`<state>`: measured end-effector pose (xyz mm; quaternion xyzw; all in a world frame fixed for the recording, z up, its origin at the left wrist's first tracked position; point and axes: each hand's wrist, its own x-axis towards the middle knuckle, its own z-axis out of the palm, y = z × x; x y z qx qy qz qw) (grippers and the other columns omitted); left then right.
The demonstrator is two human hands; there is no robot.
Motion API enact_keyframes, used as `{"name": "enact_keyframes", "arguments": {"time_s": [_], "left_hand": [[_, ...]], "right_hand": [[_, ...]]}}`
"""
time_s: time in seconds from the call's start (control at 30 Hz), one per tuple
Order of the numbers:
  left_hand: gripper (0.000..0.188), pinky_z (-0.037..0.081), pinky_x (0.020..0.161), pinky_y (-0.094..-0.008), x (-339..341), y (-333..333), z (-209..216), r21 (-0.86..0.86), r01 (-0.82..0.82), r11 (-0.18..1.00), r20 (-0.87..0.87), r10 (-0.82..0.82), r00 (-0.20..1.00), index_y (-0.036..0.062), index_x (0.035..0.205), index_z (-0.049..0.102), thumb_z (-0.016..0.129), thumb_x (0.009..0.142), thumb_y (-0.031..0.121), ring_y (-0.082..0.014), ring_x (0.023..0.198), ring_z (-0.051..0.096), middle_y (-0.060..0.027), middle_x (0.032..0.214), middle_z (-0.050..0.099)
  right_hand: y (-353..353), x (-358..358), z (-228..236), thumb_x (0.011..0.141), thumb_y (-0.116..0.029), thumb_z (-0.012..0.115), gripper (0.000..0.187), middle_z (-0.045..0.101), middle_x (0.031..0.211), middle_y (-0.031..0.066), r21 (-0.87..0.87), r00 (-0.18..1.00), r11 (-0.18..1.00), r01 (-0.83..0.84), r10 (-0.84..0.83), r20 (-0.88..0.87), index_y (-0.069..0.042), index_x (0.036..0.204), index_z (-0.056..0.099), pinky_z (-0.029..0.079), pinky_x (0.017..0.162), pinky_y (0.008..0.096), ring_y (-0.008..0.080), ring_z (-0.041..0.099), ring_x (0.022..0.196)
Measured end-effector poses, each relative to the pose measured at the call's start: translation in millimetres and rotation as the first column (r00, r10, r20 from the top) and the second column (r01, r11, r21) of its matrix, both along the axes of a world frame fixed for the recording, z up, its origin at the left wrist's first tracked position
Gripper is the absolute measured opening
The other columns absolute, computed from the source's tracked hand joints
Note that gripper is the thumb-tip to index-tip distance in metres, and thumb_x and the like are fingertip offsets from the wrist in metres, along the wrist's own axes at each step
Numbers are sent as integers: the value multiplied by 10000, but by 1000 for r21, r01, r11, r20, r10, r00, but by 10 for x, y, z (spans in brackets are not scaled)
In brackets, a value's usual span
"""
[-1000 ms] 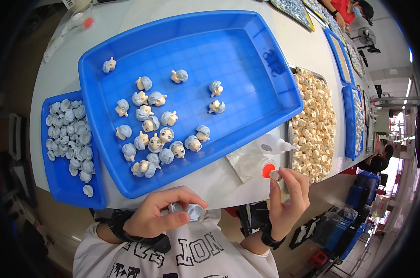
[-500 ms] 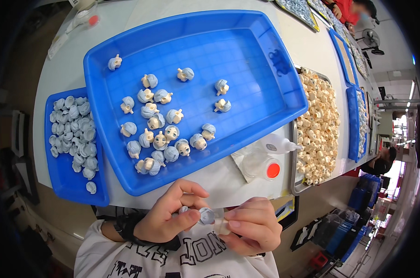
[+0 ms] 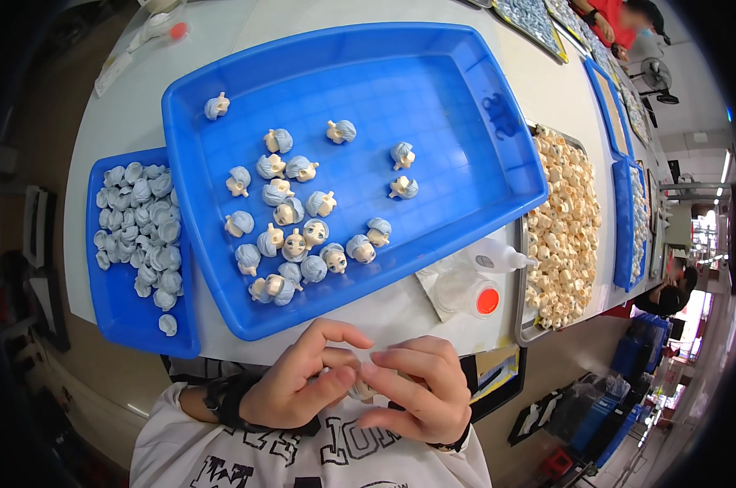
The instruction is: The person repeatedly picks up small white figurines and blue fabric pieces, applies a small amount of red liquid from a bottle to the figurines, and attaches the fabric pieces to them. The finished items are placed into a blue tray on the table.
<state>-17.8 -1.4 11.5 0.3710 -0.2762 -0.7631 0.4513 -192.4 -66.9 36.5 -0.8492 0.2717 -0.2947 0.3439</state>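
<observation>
My left hand [image 3: 309, 382] and my right hand [image 3: 421, 386] meet in front of my chest, fingertips almost touching. Between them is a small doll head part [image 3: 361, 389], mostly covered by fingers, so how its pieces fit together cannot be made out. My left thumb and fingers pinch it; my right fingers curl over its other side. Another pale bit [image 3: 325, 372] shows inside the left fingers. Beyond my hands lies a large blue tray [image 3: 457, 122], tilted on the table, with several doll heads [image 3: 314, 232] with blue-grey hair, mostly toward its left and near side.
On the left, a smaller blue tray [image 3: 124, 305] holds blue-grey hair pieces [image 3: 144, 224]. A metal tray [image 3: 521, 293] of cream face pieces [image 3: 559, 228] is on the right. A white squeeze bottle [image 3: 498, 256] and a clear jar [image 3: 457, 293] stand between. A person in red [image 3: 599, 20] is far right.
My right hand has moved left against my left hand, bringing its cream piece to the blue-grey hair piece. The view has shifted slightly; the trays look unchanged.
</observation>
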Motion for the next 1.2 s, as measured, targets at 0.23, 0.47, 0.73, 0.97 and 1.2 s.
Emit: {"name": "enact_keyframes", "arguments": {"time_s": [0.23,0.47,0.73,0.97,1.2], "left_hand": [[519,363,555,-160,64,-2,5,-70,13,997,72,-8,997,-66,1340,219,379,956,244,-42,621,490,-58,754,591],[388,361,446,-224,322,202,-142,-256,-324,911,-122,302,945,-12,1211,324,441,910,203,-102,464,433,-49,615,484],[420,346,345,-222,167,209,-44,-190,-478,858,-150,456,877,1,1165,286,513,895,229,-101,363,400,-173,695,545],[388,456,491,-221,296,172,-36,-387,-110,915,-34,105,994,-44,1109,477,559,890,265,-121,531,577,-137,679,637],[263,465,649,-214,114,53,22,-83,5,997,-20,-7,1000,-46,1100,516,530,891,111,-101,758,586,-89,809,612]], "right_hand": [[98,192,-154,598,-286,767,470,596,875,75,-75,998,995,63,-61,34,-31,963,620,430,633,314,232,562,739],[-155,418,-111,645,-250,726,415,588,908,73,-179,976,963,201,-212,-46,-35,977,600,417,705,354,241,546,825],[-203,504,-113,660,-170,722,453,564,1105,114,-158,974,966,206,-218,-62,-50,1079,600,408,836,417,293,527,996],[-222,-767,124,746,-33,606,181,606,765,94,-191,608,599,777,-794,-20,5,922,622,445,576,291,187,558,622],[-528,-1720,-290,706,-33,656,292,558,729,69,-159,442,634,757,-676,-590,-38,994,610,440,564,294,167,541,603]]}}
